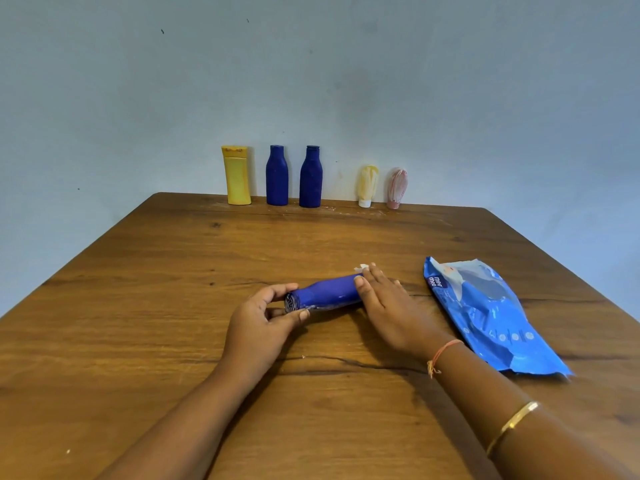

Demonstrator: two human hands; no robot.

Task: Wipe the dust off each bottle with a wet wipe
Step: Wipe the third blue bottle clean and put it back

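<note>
Blue bottle (pixel 329 292) lies on its side near the middle of the tabletop (pixel 173 306), between the two hands. Its long axis runs left to right, the base end angled a little away from the person. The cap end points at the left hand (pixel 263 317), which pinches it between thumb and curled fingers. The right hand (pixel 388 306) lies over the base end with its fingers nearly straight, pressing down. A white corner of the wet wipe (pixel 362 267) shows just past its fingertips; the rest is hidden under the hand.

The bare blue body runs from the right hand leftward to the neck, so the coming stroke probably goes along the axis toward the left hand while that hand steadies or turns the bottle.

Just right of the right hand lies the blue wipe packet (pixel 491 313), printed "mee mee"; its smaller print is too small to read. At the far edge, against the wall, stand a yellow bottle (pixel 237 176), two more blue bottles (pixel 277 178), a yellow tube (pixel 368 185) and a pink tube (pixel 396 188), none showing a legible label.
</note>
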